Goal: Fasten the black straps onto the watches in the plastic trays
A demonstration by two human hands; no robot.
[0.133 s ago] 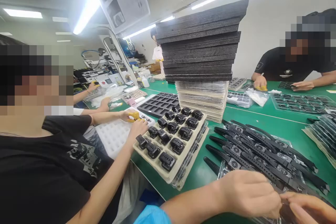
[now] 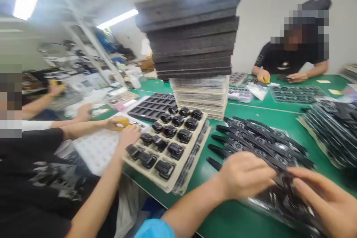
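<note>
Left hand: curled, fingers together, resting on the near end of the pile of black watch straps — whether it pinches one is hidden.
Right hand: fingers spread apart, laid over the same straps.
Straps: on clear trays on the green table.
Neighbour's hand: at the beige tray of watch bodies.
Behind: tall foam stack.
</note>
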